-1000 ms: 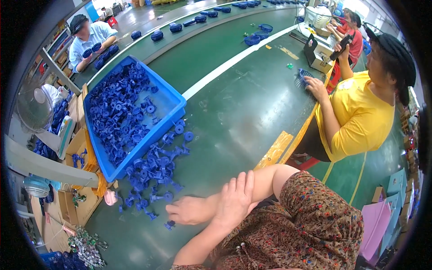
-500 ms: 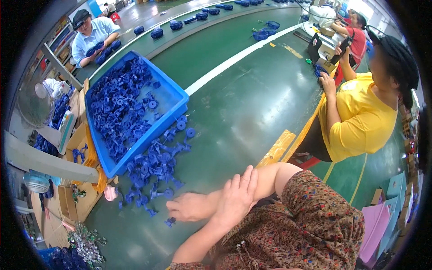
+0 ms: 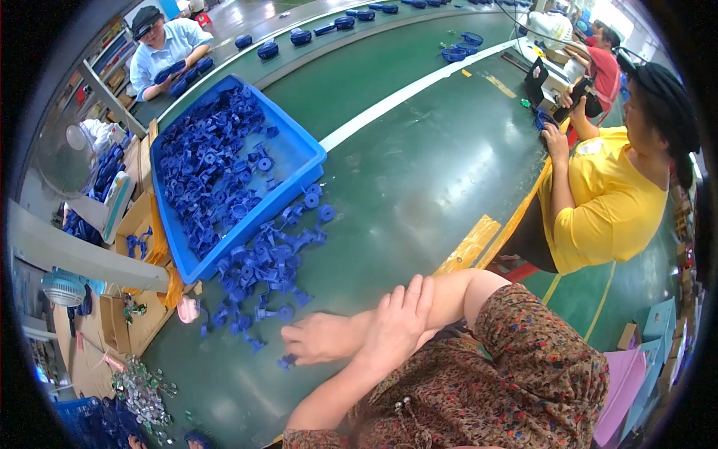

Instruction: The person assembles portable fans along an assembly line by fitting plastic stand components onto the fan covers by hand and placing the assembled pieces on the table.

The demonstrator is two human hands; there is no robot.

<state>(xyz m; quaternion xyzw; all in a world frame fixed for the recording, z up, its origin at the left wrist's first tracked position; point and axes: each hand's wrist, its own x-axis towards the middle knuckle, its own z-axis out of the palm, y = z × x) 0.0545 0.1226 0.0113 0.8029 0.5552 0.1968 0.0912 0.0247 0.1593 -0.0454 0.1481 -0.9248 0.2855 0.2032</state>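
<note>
My left hand (image 3: 399, 322) lies across my right forearm, its fingers stretched out flat on the skin and nothing in it. The right forearm reaches leftward over the green table. At its end, my right hand (image 3: 321, 338) rests low with loosely bent fingers, its thumb hidden. A small blue plastic part (image 3: 286, 362) sits at those fingertips; whether they touch it is unclear. Just beyond lies a loose heap of blue plastic parts (image 3: 265, 262), several with round flanges. The heap leans against a large blue tray (image 3: 303, 170), which holds many more of the same parts.
A co-worker in yellow (image 3: 609, 198) handles a blue basket-like piece (image 3: 544, 120) at right. Another in light blue (image 3: 176, 56) holds dark blue pieces at far left. Blue assemblies line a conveyor (image 3: 288, 63). A grey post (image 3: 90, 258) and shiny clear-green pieces (image 3: 142, 393) are at left.
The whole view has shifted slightly, so the tray and table appear farther right. My crossed arms keep their pose. Dark blue shapes with bits of skin now show at the lower left edge.
</note>
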